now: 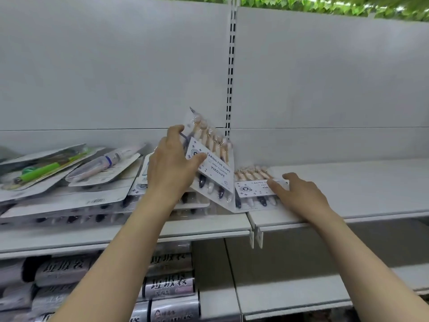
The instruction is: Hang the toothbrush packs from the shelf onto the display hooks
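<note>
Gripping a tilted toothbrush pack (212, 163), left hand (173, 168); right hand (299, 194) touches another.

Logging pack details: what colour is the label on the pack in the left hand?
White with dark print, on the pack; head view.

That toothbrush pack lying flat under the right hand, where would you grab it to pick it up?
Probably by its right edge. The flat pack lies on the shelf with the tilted pack, gripped by the left hand, leaning over its left side. The right hand already rests on its right end, fingers on top.
</note>
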